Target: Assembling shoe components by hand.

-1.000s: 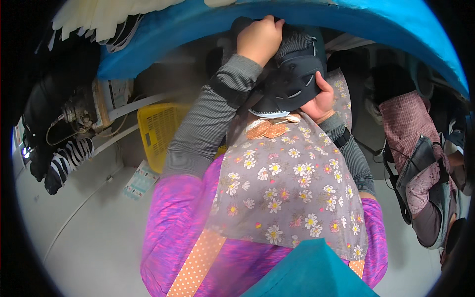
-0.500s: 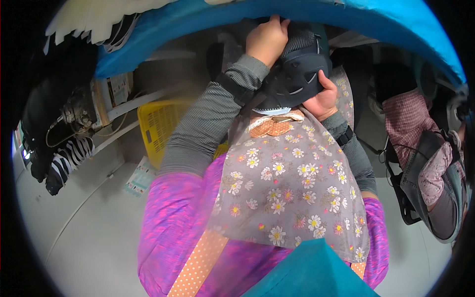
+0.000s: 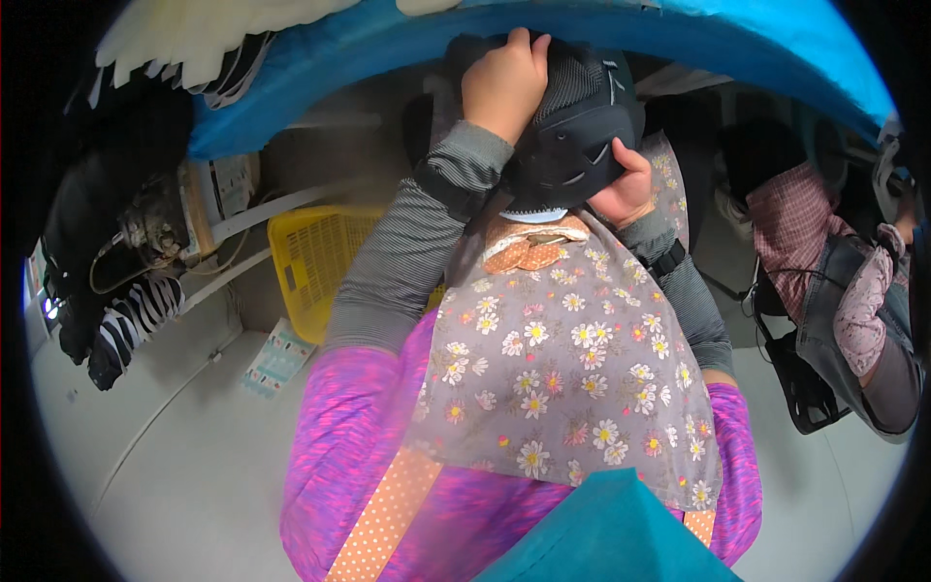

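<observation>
A black shoe upper point(image 3: 572, 145) with striped mesh, small slits and a pale zigzag-stitched edge rests over my lap, just below the blue table edge. My left hand point(image 3: 506, 89) is closed on its far left part, fingers curled with the thumb side up. At the near right side my right hand point(image 3: 624, 186) grips the upper, thumb raised along its rim and the other fingers partly hidden beneath. Under it lies my grey flowered apron point(image 3: 572, 359) with an orange dotted bow.
A blue-covered table point(image 3: 679, 34) arches across the far side. White pieces point(image 3: 194, 39) and black pieces point(image 3: 126, 175) hang at left. A yellow crate point(image 3: 315, 252) stands under the table. On the right sits another person in a checked sleeve point(image 3: 795, 218).
My left hand has shifted slightly left and nearer along the upper. The upper has turned a little, its pale edge less spread out. Both hands keep hold.
</observation>
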Demonstrator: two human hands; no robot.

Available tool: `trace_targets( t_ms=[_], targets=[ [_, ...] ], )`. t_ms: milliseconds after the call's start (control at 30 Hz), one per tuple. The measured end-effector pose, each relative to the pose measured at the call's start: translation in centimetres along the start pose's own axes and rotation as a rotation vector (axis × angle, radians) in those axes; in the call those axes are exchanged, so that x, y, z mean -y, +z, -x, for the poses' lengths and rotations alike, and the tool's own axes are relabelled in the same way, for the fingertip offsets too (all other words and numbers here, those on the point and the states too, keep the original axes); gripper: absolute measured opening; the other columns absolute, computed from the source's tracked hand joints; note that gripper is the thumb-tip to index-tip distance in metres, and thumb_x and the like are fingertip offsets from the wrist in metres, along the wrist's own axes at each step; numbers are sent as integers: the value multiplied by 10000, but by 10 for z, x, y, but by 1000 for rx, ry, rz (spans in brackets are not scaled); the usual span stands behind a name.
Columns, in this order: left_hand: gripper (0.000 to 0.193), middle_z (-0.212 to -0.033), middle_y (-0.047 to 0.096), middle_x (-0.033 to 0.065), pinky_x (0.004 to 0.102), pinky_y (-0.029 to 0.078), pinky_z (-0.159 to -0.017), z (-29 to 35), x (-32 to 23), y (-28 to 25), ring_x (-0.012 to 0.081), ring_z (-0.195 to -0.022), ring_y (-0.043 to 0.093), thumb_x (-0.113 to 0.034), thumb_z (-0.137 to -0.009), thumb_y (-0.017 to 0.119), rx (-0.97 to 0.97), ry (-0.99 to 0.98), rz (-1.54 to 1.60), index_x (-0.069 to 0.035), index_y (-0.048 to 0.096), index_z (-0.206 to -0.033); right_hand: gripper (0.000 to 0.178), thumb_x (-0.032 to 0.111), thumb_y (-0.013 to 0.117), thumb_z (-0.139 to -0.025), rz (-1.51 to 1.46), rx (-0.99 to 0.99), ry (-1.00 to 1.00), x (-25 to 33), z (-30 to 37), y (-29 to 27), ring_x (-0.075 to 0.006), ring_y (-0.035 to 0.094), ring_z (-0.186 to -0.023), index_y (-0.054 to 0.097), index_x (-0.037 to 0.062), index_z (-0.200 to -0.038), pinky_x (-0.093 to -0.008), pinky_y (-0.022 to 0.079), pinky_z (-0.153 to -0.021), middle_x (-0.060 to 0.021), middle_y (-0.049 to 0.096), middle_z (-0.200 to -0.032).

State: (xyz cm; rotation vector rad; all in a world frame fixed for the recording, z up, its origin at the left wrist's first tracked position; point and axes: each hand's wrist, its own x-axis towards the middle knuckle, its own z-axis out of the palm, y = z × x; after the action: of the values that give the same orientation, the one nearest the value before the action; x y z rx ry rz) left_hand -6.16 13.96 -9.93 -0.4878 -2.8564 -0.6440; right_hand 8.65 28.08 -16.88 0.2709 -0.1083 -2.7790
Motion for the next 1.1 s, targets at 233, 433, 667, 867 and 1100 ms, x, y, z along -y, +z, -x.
trace_targets(
  t_ms=[233,433,667,867,1100],
  targets=[
    [337,-653,646,215,524,506,-542,6,10,25,421,-625,644,-354,-998,446,19,-34,106,-53,577,-917,516,254,493,-973,-8,19,30,-6,0,-5,-363,426,-1335,415,-28,-1399,-514,272,-1156,-193,462,-1435],
    [347,-640,639,214,529,502,-544,9,7,18,421,-610,635,-370,-994,451,45,-68,158,-66,581,-887,534,257,499,-971,15,38,16,-6,2,-1,-366,406,-1348,397,-30,-1409,-516,259,-1160,-201,443,-1449],
    [338,-665,648,222,508,514,-531,8,-11,-24,429,-618,641,-396,-963,524,-45,-17,123,-76,605,-889,536,241,513,-954,38,28,13,1,11,8,-380,421,-1340,413,-41,-1398,-531,265,-1155,-209,461,-1433],
    [348,-599,627,192,496,492,-475,13,5,10,399,-555,632,-386,-986,485,-96,12,76,-69,566,-868,521,226,513,-951,79,-20,8,5,7,1,-372,439,-1327,426,-44,-1389,-518,278,-1152,-205,477,-1421],
    [395,-654,642,224,531,494,-537,13,15,40,438,-622,633,-409,-1008,423,-94,-83,181,-41,561,-968,535,248,513,-955,102,-4,8,2,2,-8,-365,423,-1340,418,-30,-1401,-520,263,-1156,-192,461,-1440]
  ],
)
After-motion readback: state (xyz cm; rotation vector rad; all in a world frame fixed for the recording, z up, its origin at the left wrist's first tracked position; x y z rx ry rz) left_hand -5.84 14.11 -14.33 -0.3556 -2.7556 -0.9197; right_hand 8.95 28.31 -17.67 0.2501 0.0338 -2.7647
